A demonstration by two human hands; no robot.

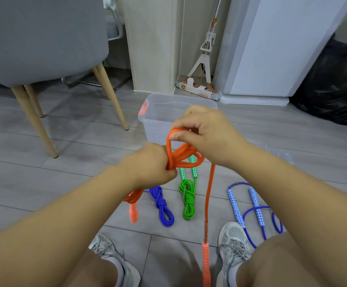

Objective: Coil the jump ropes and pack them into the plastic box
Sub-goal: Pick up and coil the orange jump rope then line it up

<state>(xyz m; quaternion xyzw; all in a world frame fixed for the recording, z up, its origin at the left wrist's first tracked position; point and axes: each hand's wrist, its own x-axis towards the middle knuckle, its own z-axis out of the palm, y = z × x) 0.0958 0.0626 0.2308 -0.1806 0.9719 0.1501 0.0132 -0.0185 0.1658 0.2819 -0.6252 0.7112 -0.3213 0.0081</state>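
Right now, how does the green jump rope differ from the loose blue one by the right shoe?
The green rope is wound into a tight bundle; the loose blue rope sprawls in open loops. The green rope's handles are green-checked, the other's blue-checked. Both lie on the floor, outside the plastic box.
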